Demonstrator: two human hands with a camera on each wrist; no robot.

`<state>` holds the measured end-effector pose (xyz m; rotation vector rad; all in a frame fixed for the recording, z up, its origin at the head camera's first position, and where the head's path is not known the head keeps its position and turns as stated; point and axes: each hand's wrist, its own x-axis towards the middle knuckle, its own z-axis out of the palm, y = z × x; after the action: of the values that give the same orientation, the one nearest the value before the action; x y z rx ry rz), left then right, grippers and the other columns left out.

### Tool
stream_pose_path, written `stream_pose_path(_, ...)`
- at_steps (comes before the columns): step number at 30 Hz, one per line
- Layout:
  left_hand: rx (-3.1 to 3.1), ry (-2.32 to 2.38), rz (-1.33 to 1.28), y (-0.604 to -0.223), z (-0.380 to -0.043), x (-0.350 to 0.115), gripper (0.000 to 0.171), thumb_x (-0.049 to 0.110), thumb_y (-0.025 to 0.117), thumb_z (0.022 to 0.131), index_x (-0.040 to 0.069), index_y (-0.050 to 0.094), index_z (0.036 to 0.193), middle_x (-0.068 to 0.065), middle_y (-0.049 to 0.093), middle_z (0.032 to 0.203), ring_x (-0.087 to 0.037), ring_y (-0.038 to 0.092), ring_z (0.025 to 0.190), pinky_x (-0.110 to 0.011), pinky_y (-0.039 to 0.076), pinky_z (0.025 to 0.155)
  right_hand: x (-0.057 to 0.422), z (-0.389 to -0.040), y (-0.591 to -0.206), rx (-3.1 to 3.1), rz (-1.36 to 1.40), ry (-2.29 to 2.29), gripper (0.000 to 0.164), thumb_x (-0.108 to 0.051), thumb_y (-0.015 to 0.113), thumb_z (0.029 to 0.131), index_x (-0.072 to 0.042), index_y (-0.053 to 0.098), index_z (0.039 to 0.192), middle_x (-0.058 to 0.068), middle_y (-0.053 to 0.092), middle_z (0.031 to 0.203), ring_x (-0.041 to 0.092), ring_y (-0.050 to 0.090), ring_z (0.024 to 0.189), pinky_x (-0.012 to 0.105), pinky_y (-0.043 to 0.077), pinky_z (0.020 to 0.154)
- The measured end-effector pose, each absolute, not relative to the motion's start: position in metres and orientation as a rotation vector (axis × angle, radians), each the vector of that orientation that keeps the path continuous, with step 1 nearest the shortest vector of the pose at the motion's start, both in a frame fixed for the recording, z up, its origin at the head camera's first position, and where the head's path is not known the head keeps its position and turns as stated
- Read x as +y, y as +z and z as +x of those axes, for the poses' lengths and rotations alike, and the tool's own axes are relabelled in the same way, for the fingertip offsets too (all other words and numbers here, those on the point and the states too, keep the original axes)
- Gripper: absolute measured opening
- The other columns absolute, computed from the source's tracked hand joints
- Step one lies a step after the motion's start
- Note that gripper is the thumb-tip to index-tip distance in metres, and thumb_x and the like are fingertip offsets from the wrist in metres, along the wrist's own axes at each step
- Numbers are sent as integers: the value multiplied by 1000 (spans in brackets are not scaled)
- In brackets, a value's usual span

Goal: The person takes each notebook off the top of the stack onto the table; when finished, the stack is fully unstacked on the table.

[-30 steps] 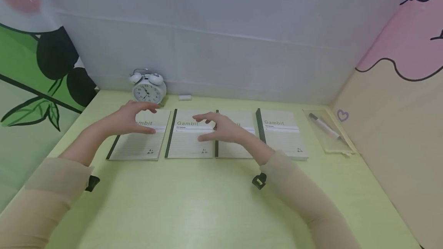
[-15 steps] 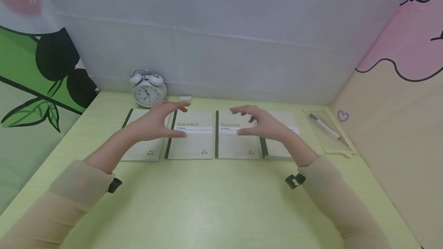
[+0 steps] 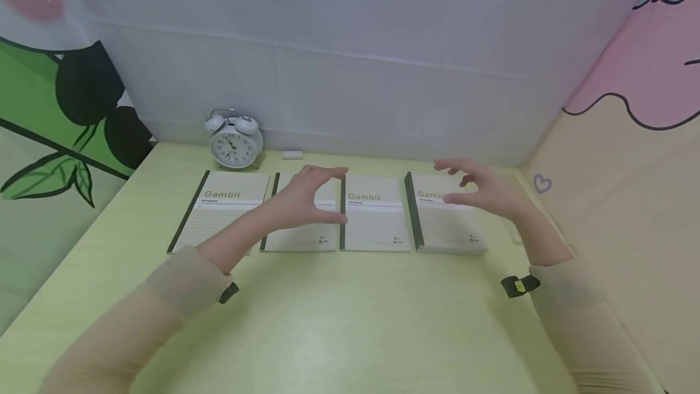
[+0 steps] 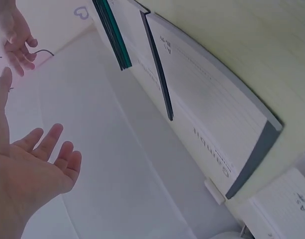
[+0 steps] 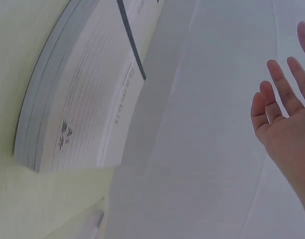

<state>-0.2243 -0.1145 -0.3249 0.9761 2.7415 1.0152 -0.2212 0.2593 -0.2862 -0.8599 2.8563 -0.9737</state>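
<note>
Side by side on the table lie white notebooks with dark spines: a leftmost notebook [image 3: 219, 217], a second notebook [image 3: 301, 239], a third notebook [image 3: 377, 224], and at the right a thicker stack of notebooks [image 3: 448, 224]. Above the second notebook hovers my left hand [image 3: 298, 199], thumb and fingers spread apart with nothing between them. My right hand [image 3: 489, 190] is held above the right part of the stack, its fingers loosely bent around air. Both wrist views show the hands raised off the notebooks, the left palm [image 4: 33, 172] and right palm [image 5: 291, 139] bare.
A white twin-bell alarm clock [image 3: 235, 145] stands at the back left, with a white eraser [image 3: 292, 155] to its right. Right of the stack, a tray with a pen [image 5: 92, 224] is mostly hidden behind my right arm. A pale cloth wall [image 3: 350, 78] closes the back.
Both hands have moved to the right above the notebooks, the left from the leftmost notebook to the second, the right from the middle to the stack. The notebooks have stayed put.
</note>
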Motion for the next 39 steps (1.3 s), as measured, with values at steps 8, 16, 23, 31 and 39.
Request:
stream_pose_path(8, 2624, 1022, 1001, -342, -232, -72, 97, 57, 73, 72, 21, 28, 149, 2, 38, 147, -26, 25, 137, -56, 18, 111, 308, -229, -301, 2939, -672, -962, 67, -16, 74, 82, -19, 44, 142, 4, 52, 135, 5, 43, 109, 23, 43, 87)
stream_pose_path(16, 2463, 1139, 911, -361, -249, -34, 95, 55, 73, 73, 23, 26, 150, -3, 38, 148, -26, 23, 139, -52, 27, 109, 332, -228, -324, 2915, -513, -967, 63, -16, 72, 84, -15, 44, 141, 8, 48, 139, 13, 42, 111, 33, 44, 89)
stream_pose_path(23, 2406, 1178, 834, -377, -258, -6, 97, 57, 73, 73, 26, 23, 150, -1, 36, 149, -27, 23, 140, -53, 28, 108, 349, -226, -346, 2881, -483, -1000, 64, -24, 70, 86, -14, 42, 142, 12, 41, 144, 26, 43, 118, 42, 46, 91)
stream_pose_path(31, 2403, 1142, 747, -396, -265, 21, 103, 51, 74, 75, 22, 14, 152, -2, 38, 148, -36, 19, 141, -54, 25, 110, 360, -231, -375, 2811, -415, -937, 73, -34, 69, 85, -13, 35, 147, 19, 31, 145, 39, 42, 122, 54, 44, 93)
stream_pose_path(39, 2464, 1064, 715, -409, -272, 37, 106, 50, 76, 73, 18, 13, 152, -4, 45, 143, -36, 24, 139, -51, 22, 112, 368, -234, -395, 2854, -391, -827, 77, -40, 72, 82, -17, 37, 146, 20, 44, 138, 39, 51, 115, 52, 48, 89)
